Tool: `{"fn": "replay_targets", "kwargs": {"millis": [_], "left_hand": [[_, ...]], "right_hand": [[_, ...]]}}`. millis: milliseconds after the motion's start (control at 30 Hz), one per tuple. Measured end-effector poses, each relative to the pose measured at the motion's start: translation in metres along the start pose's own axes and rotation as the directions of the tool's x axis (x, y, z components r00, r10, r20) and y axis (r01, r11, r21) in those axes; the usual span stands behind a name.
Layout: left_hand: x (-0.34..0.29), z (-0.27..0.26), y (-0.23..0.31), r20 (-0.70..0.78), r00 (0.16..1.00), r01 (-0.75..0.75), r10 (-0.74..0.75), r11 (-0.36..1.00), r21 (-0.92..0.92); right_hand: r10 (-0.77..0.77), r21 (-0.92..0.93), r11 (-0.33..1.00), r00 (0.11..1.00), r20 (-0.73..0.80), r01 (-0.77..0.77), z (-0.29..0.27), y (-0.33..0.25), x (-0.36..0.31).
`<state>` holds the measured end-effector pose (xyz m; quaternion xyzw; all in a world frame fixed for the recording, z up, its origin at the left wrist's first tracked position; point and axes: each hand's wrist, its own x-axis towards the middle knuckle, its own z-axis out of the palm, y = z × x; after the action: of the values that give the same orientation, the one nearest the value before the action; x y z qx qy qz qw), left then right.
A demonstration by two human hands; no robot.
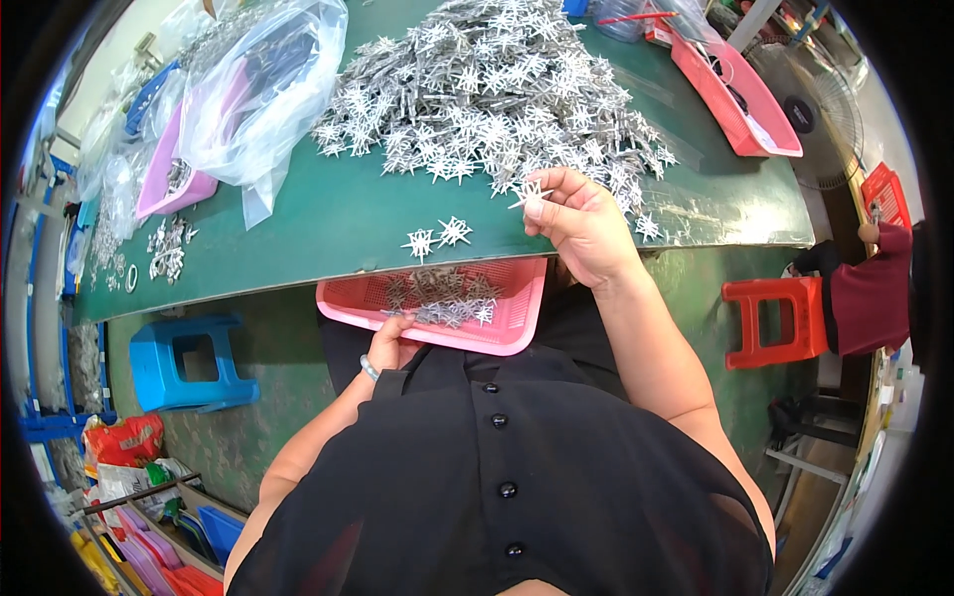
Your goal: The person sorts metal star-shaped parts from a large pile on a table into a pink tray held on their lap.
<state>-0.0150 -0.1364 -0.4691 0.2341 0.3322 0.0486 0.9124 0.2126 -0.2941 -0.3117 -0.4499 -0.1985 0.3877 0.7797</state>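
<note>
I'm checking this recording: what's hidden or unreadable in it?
All in the head view:
- Left hand: most fingers hidden by the wall of the pink basket.
- Pink basket: far side hidden under the edge of the green table.
- Star-shaped piece: partly covered by the right hand's fingertips.
- Purplish bin: partly behind a clear plastic bag.
- Heap: inner pieces buried beneath outer ones.

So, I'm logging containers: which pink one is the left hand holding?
The pink basket below the front edge of the table, with metal pieces inside; the left hand holds its near rim. The left bin and right bin are untouched.
</note>
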Motion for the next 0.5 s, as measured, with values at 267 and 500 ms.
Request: {"fn": "replay_targets", "kwargs": {"millis": [267, 500], "left_hand": [[0.0, 0.007, 0.001, 0.011, 1.0, 0.018, -0.018, 1.0, 0.009], [-0.004, 0.002, 0.004, 0.015, 0.997, -0.077, 0.076, 0.993, 0.088]], "right_hand": [[-0.016, -0.026, 1.0, 0.999, -0.044, 0.014, -0.009, -0.008, -0.008], [-0.373, -0.519, 0.843, 0.845, -0.382, 0.137, -0.099, -0.08, -0.023]]}}
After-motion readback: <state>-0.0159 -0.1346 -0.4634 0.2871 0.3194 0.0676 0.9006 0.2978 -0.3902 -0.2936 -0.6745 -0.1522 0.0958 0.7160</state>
